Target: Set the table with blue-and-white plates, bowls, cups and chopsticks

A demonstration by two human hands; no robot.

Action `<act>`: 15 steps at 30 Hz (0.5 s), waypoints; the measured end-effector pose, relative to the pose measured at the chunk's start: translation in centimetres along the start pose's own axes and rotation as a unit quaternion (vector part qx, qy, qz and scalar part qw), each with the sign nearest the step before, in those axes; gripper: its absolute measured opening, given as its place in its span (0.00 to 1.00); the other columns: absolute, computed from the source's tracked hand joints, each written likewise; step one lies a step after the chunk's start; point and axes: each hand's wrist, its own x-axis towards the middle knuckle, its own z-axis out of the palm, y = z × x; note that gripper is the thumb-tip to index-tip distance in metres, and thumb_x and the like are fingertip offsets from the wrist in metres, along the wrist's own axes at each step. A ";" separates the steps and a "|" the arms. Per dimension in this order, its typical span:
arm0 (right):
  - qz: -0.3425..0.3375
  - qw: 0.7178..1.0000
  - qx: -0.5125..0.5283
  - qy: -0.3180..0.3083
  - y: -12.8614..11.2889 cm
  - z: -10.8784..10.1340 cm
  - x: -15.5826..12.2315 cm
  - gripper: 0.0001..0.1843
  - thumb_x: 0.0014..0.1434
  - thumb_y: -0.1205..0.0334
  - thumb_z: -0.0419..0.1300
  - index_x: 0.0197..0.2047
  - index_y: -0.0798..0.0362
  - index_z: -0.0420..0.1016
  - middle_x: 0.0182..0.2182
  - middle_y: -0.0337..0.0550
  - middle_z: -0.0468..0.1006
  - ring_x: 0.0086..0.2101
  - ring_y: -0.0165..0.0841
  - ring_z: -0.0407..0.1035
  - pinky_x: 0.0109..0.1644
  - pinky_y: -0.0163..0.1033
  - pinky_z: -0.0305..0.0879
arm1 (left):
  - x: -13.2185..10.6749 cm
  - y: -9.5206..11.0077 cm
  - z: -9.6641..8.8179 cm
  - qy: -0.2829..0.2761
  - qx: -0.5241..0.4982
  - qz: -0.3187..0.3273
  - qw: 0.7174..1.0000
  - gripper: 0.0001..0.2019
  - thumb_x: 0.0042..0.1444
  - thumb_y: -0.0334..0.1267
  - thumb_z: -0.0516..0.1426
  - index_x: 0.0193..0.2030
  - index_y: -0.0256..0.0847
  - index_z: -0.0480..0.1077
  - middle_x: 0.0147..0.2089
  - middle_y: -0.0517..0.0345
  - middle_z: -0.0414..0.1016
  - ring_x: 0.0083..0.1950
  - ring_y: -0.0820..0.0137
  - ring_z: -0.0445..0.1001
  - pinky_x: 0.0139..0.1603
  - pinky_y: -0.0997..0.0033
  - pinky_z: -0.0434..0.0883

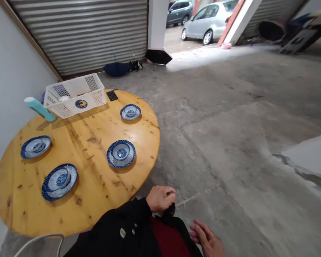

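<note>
My left hand (160, 198) is curled closed just off the round wooden table's (93, 185) near right edge. Whether anything is inside its fingers is hidden. A small dark object (169, 210) shows right below it, and I cannot tell if the hand touches it. Lower right, my right hand (207, 238) hangs over the floor with its fingers stretched out and nothing in them. Blue-and-white plates, each with a bowl, lie on the table: one nearest my left hand (121, 154), one at the front left (49, 189), one farther left (26, 151), one at the back (124, 113).
At the table's back stand a white plastic basket (72, 91), a turquoise bottle (40, 109) and a black phone-like object (112, 95). A white cable (40, 237) crosses the near edge. Open umbrellas (157, 57) rest on the concrete floor (216, 117) by the shutter. Cars are parked outside.
</note>
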 end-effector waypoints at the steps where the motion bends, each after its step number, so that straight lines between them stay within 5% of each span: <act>1: -0.012 1.000 -0.007 -0.002 -1.2 -1.6 1.6 0.38 0.33 0.30 0.68 0.35 0.55 0.80 0.30 0.49 0.84 0.29 0.41 0.78 0.34 0.41 0.77 | 1.5 1.3 0.2 0.015 0.000 -0.005 1.000 0.17 0.63 0.40 0.49 0.49 0.42 0.77 0.37 0.58 0.83 0.39 0.70 0.80 0.42 0.77 0.71; 5: -0.063 0.998 -0.029 -0.008 -5.0 -7.6 7.1 0.34 0.45 0.31 0.64 0.39 0.54 0.82 0.34 0.49 0.84 0.31 0.40 0.79 0.35 0.39 0.77 | 7.0 6.1 1.4 0.040 -0.013 -0.025 0.999 0.18 0.62 0.40 0.49 0.49 0.40 0.77 0.37 0.59 0.83 0.38 0.70 0.80 0.42 0.77 0.71; 8: -0.100 0.986 -0.090 -0.102 -7.3 -10.5 10.5 0.31 0.49 0.32 0.62 0.38 0.52 0.84 0.36 0.48 0.85 0.34 0.41 0.80 0.38 0.38 0.77 | 10.3 8.6 2.0 0.056 -0.008 -0.024 0.998 0.18 0.61 0.39 0.50 0.50 0.40 0.78 0.36 0.58 0.83 0.38 0.70 0.80 0.41 0.76 0.70; 13: -0.201 0.915 -0.207 -0.281 -12.0 -11.5 16.7 0.22 0.51 0.36 0.62 0.35 0.43 0.87 0.35 0.44 0.86 0.39 0.43 0.81 0.45 0.38 0.77 | 14.8 10.2 1.4 0.091 0.004 -0.064 0.994 0.17 0.60 0.38 0.52 0.50 0.42 0.79 0.35 0.59 0.83 0.37 0.70 0.79 0.40 0.77 0.70; 15: -0.228 0.906 -0.221 -0.278 -13.6 -11.0 19.3 0.20 0.49 0.37 0.63 0.30 0.40 0.87 0.32 0.43 0.85 0.37 0.43 0.81 0.42 0.39 0.78 | 17.2 10.2 0.6 0.112 -0.002 -0.089 0.990 0.17 0.60 0.39 0.52 0.50 0.43 0.79 0.35 0.60 0.83 0.37 0.70 0.79 0.40 0.77 0.69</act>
